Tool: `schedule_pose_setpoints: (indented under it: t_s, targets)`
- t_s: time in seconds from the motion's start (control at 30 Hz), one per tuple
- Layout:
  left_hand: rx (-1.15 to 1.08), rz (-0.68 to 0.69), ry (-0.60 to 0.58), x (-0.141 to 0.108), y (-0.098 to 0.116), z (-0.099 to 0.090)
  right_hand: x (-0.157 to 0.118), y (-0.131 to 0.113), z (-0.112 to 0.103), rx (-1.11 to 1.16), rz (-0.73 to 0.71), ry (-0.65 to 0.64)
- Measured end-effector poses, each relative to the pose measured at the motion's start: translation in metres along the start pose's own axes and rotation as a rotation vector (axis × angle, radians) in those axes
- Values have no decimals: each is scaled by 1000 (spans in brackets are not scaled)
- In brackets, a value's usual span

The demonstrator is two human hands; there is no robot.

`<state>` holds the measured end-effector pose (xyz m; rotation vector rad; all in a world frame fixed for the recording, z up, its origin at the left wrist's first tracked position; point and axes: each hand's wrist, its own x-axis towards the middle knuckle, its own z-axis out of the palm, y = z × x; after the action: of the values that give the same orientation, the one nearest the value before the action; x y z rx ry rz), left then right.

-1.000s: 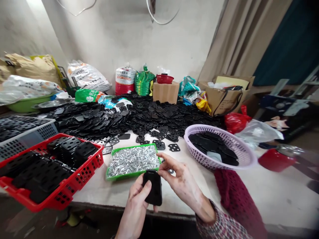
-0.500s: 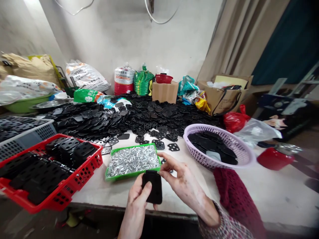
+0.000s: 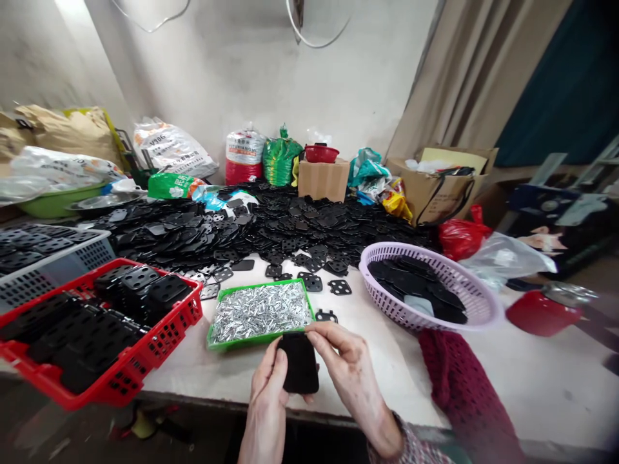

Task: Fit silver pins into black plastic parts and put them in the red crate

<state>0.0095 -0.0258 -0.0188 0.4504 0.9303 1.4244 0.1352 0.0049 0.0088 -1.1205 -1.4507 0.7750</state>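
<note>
My left hand (image 3: 267,396) grips a flat black plate (image 3: 300,370) with rounded corners, thumb along its left side and fingers behind it. The plate is tilted up in front of me at the table edge. At its top right corner, the thumb and forefinger of my right hand (image 3: 352,370) are pinched together; whatever lies between them is hidden. Just beyond both hands stands a green tray (image 3: 232,347) full of small silver metal pins (image 3: 264,310). A loose black plate with holes (image 3: 327,316) lies right of the tray.
On the left, a red basket (image 3: 167,340) holds stacked black plates, beside a grey basket (image 3: 89,252). A large heap of black plates (image 3: 300,222) spreads behind. At right are a purple basket (image 3: 483,309), a maroon knitted cloth (image 3: 464,386) and a red jar (image 3: 544,316).
My right hand has come in to the plate's top right corner, its fingers closing into a pinch. The left hand keeps its hold on the plate. The view has shifted slightly.
</note>
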Motion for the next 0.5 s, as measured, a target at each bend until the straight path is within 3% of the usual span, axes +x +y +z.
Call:
schedule_pose_setpoints:
  t_s: [0.13,0.3,0.5]
  targets:
    - [-114,-86,-125,-1,2,2,-8,0,1,-68,-162,73]
    - [-154,-113,-183,-1,-2,-3,-5,4,4,125,89,139]
    - [-218,-94,-167,2,-7,-1,-6,7,12,316,226,135]
